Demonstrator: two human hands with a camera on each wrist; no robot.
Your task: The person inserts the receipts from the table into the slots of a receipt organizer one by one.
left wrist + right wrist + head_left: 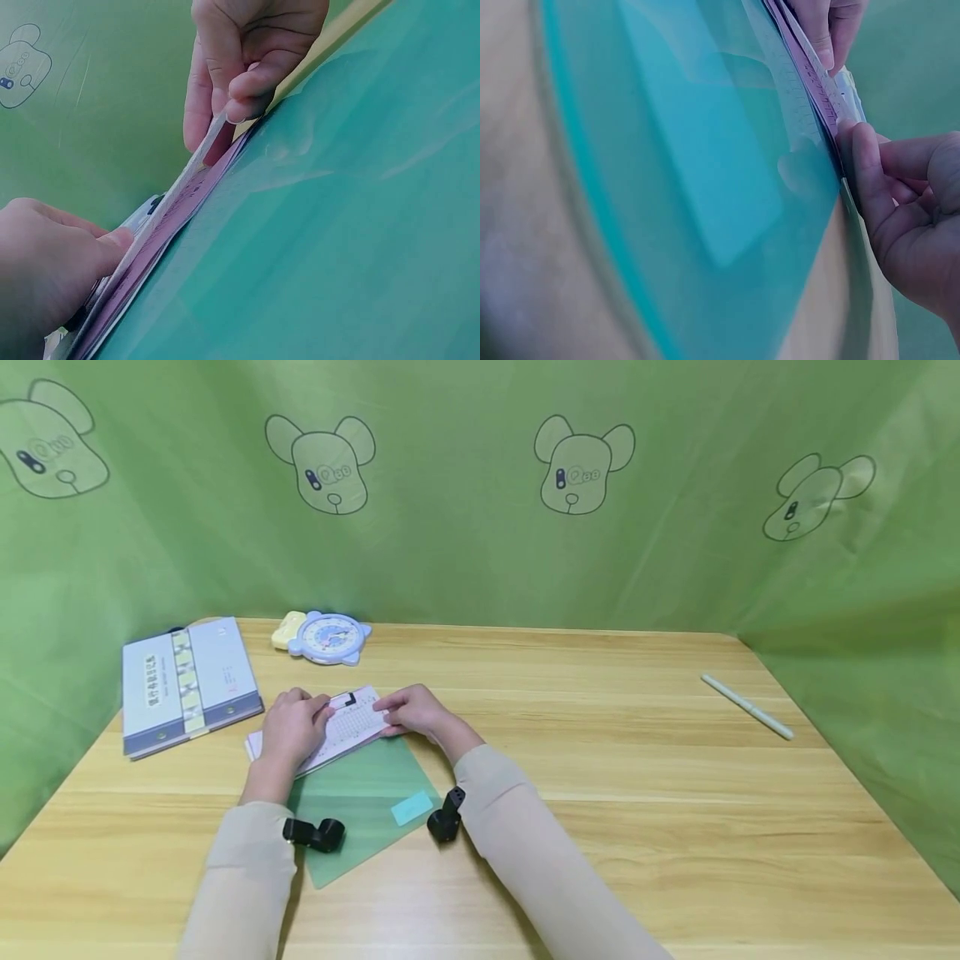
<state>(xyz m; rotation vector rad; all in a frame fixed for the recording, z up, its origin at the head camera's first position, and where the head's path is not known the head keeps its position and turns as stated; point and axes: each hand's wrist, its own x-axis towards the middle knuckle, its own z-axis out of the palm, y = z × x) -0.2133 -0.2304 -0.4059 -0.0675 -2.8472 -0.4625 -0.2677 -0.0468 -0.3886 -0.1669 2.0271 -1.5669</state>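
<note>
A thin stack of printed sheets [352,725], white and pinkish purple, lies slanted across the far part of a translucent green plastic folder [360,810]. My left hand [291,727] holds the stack toward its left end, thumb on the upper sheet, as the left wrist view shows. At the right end, my right hand [416,714] pinches the edge between thumb and fingers. A small gap separates the upper white sheet from the purple one [169,232] between the hands. Beside my left fingers a black corner-shaped mark shows on the top sheet. A light-blue label [411,808] sits on the folder.
A blue-grey binder [217,664] with a patterned band lies at the left. Behind the sheets are a blue toy clock [330,637] and a yellow cheese-like block [288,631]. A pale green pen [747,707] lies far right. Green curtains [480,560] enclose the wooden table.
</note>
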